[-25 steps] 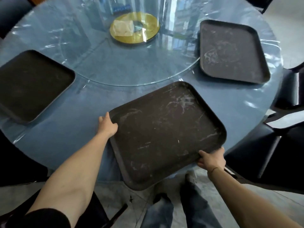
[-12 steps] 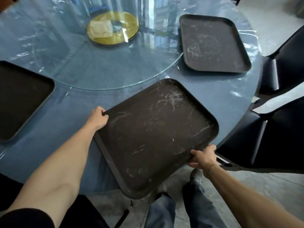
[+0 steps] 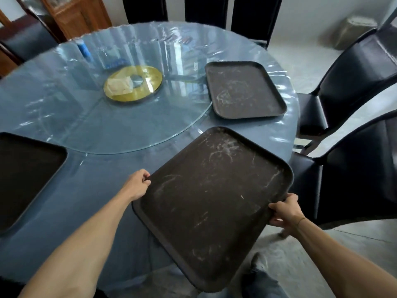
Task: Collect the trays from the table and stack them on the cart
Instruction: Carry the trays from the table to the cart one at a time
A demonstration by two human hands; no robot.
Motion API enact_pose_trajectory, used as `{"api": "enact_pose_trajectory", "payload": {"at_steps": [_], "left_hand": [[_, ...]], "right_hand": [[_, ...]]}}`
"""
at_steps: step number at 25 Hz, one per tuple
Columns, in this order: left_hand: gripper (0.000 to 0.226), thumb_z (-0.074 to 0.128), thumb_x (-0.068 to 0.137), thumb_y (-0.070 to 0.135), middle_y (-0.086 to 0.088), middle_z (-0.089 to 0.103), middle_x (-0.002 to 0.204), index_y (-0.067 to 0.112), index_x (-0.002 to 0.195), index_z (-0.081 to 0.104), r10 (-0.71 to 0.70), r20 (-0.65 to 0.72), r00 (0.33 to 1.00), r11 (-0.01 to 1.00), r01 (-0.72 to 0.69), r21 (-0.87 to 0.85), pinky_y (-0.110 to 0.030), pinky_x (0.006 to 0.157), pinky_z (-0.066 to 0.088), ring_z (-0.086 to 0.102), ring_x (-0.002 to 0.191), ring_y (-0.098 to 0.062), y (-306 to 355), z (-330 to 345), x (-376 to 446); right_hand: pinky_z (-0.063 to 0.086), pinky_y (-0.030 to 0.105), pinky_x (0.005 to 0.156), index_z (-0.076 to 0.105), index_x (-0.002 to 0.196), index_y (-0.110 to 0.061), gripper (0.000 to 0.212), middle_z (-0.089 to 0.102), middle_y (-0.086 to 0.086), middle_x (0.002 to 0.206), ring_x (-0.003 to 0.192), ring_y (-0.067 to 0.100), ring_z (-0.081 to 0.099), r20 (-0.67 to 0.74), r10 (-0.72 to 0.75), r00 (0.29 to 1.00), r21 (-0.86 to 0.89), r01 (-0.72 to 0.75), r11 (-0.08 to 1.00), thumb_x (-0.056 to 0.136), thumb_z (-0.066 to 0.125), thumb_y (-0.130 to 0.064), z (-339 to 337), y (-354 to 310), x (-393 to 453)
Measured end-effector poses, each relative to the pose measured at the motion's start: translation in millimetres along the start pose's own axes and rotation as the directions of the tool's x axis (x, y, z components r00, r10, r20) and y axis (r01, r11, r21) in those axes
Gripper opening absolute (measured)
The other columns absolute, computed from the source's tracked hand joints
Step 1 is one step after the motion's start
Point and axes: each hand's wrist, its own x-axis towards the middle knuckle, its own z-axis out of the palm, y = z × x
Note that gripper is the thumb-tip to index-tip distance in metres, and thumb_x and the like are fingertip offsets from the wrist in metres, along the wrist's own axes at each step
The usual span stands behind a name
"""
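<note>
Between both hands, a scuffed, white-streaked dark brown tray (image 3: 212, 203).

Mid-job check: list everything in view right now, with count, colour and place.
held tray: one, dark brown, scuffed, gripped at two edges, overhanging the table's near edge
trays on table: two, dark brown; right tray, left tray
round table: one, blue under clear plastic
glass turntable: one, clear, table centre
gold disc: one, under the turntable's centre
blue bottle: one, far left, blurred
chairs: several, black, around the table; nearest
cart: not in view
left hand: on the tray's left edge
right hand: on its right edge
</note>
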Motion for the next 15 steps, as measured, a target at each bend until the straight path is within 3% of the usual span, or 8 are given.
{"api": "enact_pose_trajectory", "payload": {"at_steps": [4, 8, 12, 15], "left_hand": [[0.006, 0.054, 0.094, 0.016, -0.008, 0.058, 0.101, 0.013, 0.098, 0.051, 0.132, 0.085, 0.988, 0.990, -0.136, 0.036, -0.033, 0.077, 0.039, 0.054, 0.091, -0.025, 68.1, 0.4, 3.5], [0.004, 0.053, 0.094, 0.012, -0.011, 0.059, 0.098, 0.010, 0.097, 0.052, 0.273, 0.112, 0.956, 0.962, -0.272, -0.026, -0.034, 0.077, 0.039, 0.054, 0.090, -0.026, 151.8, 10.5, -1.0], [0.002, 0.053, 0.094, 0.013, -0.009, 0.059, 0.091, 0.012, 0.094, 0.051, 0.409, 0.090, 0.908, 0.913, -0.405, -0.059, -0.039, 0.077, 0.041, 0.053, 0.087, -0.026, 251.0, 28.0, -22.0], [0.003, 0.055, 0.093, 0.014, -0.007, 0.059, 0.090, 0.012, 0.094, 0.054, 0.482, 0.069, 0.874, 0.876, -0.478, -0.067, -0.036, 0.073, 0.039, 0.053, 0.085, -0.025, 322.1, 42.1, -47.5]], "right_hand": [[0.058, 0.041, 0.053, 0.036, 0.120, -0.010, 0.043, 0.059, 0.017, 0.101, 0.076, 0.028, 0.064, -0.122, -0.093, 0.988, 0.016, 0.096, 0.995, 0.086, 0.057, 0.007, -61.4, -26.7, -0.8], [0.052, 0.033, 0.046, 0.046, 0.117, -0.012, 0.036, 0.061, 0.012, 0.089, 0.060, 0.021, 0.059, -0.228, -0.120, 0.966, 0.155, 0.158, 0.975, 0.087, 0.058, 0.004, -133.9, -45.3, -11.5], [0.045, 0.022, 0.038, 0.060, 0.098, -0.010, 0.018, 0.056, 0.008, 0.070, 0.049, 0.015, 0.051, -0.323, -0.110, 0.940, 0.316, 0.216, 0.924, 0.087, 0.059, 0.004, -214.2, -47.8, -25.8], [0.046, 0.027, 0.048, 0.056, 0.102, -0.017, 0.033, 0.057, 0.007, 0.074, 0.047, 0.012, 0.054, -0.331, -0.103, 0.938, 0.425, 0.245, 0.871, 0.083, 0.056, 0.011, -276.8, -41.5, -38.8]]}}
